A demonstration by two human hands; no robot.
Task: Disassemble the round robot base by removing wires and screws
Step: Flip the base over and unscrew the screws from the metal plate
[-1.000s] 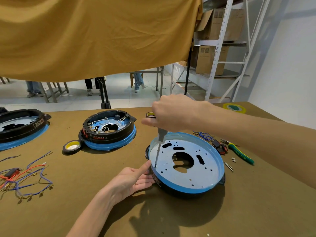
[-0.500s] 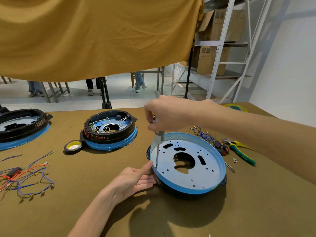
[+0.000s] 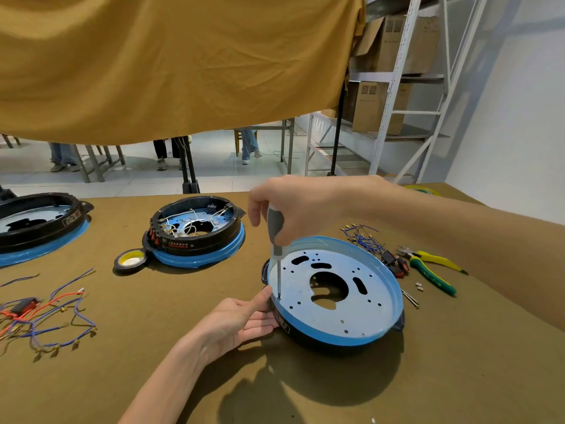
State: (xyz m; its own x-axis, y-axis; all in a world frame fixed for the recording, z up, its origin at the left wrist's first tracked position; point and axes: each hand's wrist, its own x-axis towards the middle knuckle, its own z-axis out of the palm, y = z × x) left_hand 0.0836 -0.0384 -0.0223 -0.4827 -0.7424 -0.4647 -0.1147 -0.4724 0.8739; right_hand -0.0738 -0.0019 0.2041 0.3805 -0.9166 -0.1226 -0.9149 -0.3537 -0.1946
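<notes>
A round robot base [image 3: 360,313] with a pale blue plate and black rim lies flat on the brown table in front of me. My right hand [image 3: 299,206] grips the grey handle of a screwdriver [image 3: 275,240], held upright with its tip set on a screw near the plate's left edge. My left hand [image 3: 241,319] rests against the base's left rim, thumb on top and fingers along the black side. Loose blue wires with connectors [image 3: 363,237] lie behind the base on the right.
A second base [image 3: 195,231] with white wires inside stands at the back, a tape roll [image 3: 130,260] beside it. A third base [image 3: 36,221] is far left. Pulled wires [image 3: 42,313] lie at left. Yellow-green pliers [image 3: 431,270] and small screws [image 3: 419,286] lie right.
My right hand has shifted its hold on the screwdriver handle, which now shows more below the fingers. The tip stays at the same screw. My left hand has not moved.
</notes>
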